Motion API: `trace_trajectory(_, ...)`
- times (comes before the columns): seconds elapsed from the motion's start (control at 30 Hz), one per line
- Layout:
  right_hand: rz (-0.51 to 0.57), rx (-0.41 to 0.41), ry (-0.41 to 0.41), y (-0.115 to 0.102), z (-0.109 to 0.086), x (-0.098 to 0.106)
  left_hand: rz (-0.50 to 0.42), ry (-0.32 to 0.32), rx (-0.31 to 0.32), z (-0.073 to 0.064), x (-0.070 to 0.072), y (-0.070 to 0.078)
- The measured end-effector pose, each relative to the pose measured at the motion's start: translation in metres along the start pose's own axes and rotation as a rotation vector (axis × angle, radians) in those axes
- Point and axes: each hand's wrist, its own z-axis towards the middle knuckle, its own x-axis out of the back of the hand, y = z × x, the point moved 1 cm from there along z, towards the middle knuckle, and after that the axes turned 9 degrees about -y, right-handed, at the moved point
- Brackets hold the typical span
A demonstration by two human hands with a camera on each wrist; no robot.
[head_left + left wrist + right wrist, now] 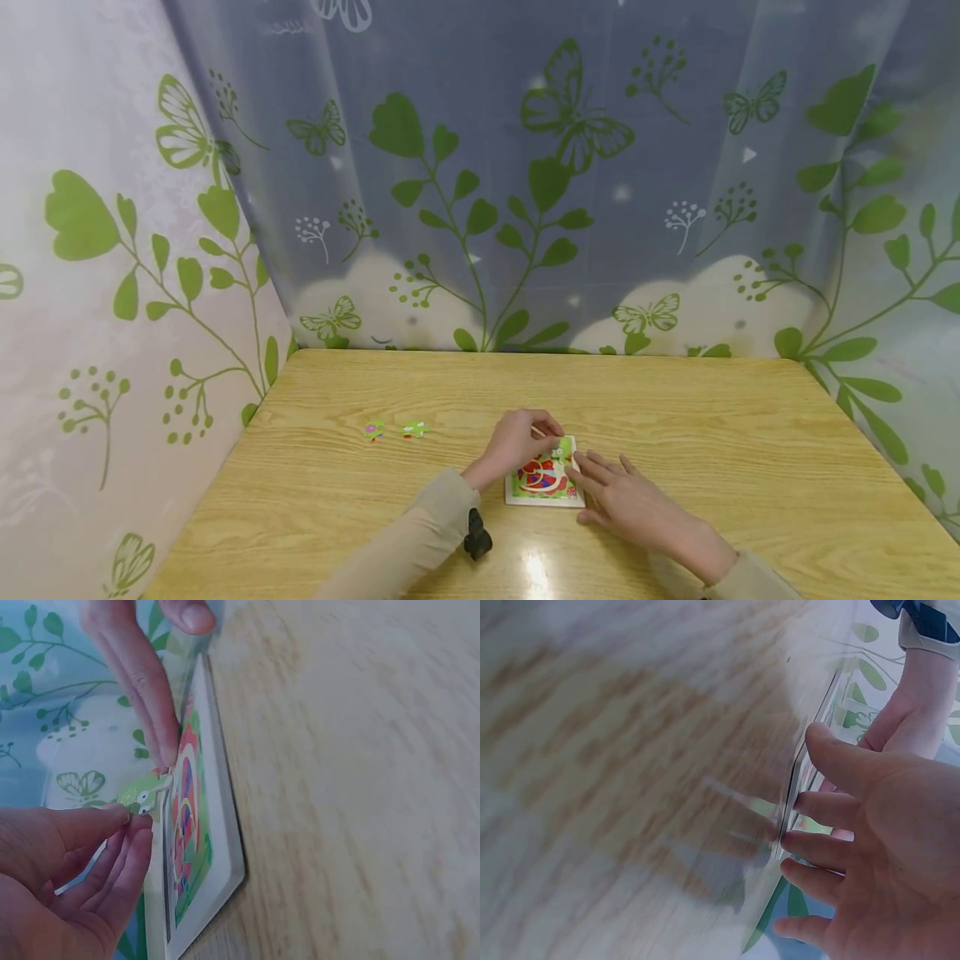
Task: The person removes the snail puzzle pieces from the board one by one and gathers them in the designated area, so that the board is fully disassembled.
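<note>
A small jigsaw puzzle board (546, 501) with a pale rim and a red, green and blue picture lies on the table. My left hand (519, 440) is over its far left part and pinches a green puzzle piece (142, 796) with a printed eye between thumb and fingers. In the left wrist view the piece stands tilted up at the board's surface. My right hand (628, 498) lies at the board's right side, fingers extended, their tips touching its edge. The right wrist view shows this hand (877, 832) with straight, spread fingers; most of the board is hidden behind it.
Two loose puzzle pieces, one with a pink flower (372, 429) and one green and white (413, 430), lie on the wooden table (337, 508) left of the board. A patterned curtain (480, 208) hangs behind the table's far edge.
</note>
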Motion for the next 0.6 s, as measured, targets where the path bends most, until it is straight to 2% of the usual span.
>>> trace_trajectory(0.27, -0.006, -0.004, -0.014, 0.000, 0.001, 0.000, -0.077, 0.031, 0.018, -0.002, 0.009, -0.003)
trace_trajectory(0.6, 0.015, -0.018, -0.019, 0.001, 0.001, -0.002, -0.143, 0.057, 0.048, -0.010, 0.026, -0.020)
